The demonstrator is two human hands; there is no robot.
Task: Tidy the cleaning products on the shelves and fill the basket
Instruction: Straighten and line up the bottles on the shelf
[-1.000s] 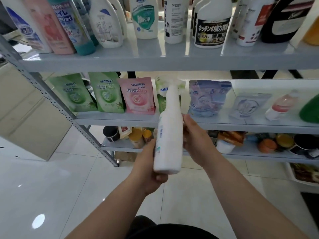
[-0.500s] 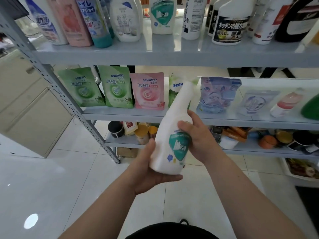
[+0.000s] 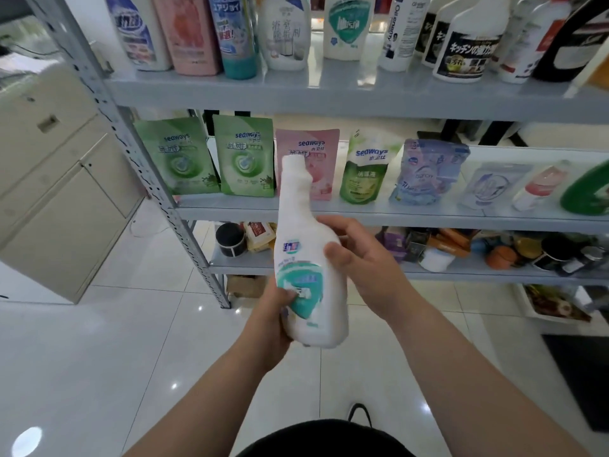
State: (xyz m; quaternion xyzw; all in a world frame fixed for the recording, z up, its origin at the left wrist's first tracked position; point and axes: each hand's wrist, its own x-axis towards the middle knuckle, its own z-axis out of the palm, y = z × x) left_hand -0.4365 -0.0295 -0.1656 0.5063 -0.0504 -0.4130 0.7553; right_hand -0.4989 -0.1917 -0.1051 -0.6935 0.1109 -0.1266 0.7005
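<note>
A white bottle with a teal label (image 3: 306, 255) is held upright in front of the shelves, its label facing me. My left hand (image 3: 268, 319) grips its lower left side, thumb on the label. My right hand (image 3: 359, 265) holds the right side at mid height. On the top shelf (image 3: 329, 94) stands a row of bottles, among them a matching white bottle with a teal label (image 3: 346, 28). The middle shelf (image 3: 362, 216) carries green refill pouches (image 3: 179, 156), a pink pouch (image 3: 316, 159) and other pouches. No basket is in view.
A grey perforated shelf post (image 3: 131, 140) runs down at the left. A beige cabinet (image 3: 56, 192) stands left of it. The lowest shelf (image 3: 428, 268) holds jars and packets. A white tray (image 3: 553, 305) sits on the tiled floor at right.
The bottle has been turned so that its teal label faces me and it stands straighter. My left hand shifted up its side; my view moved closer to the shelves.
</note>
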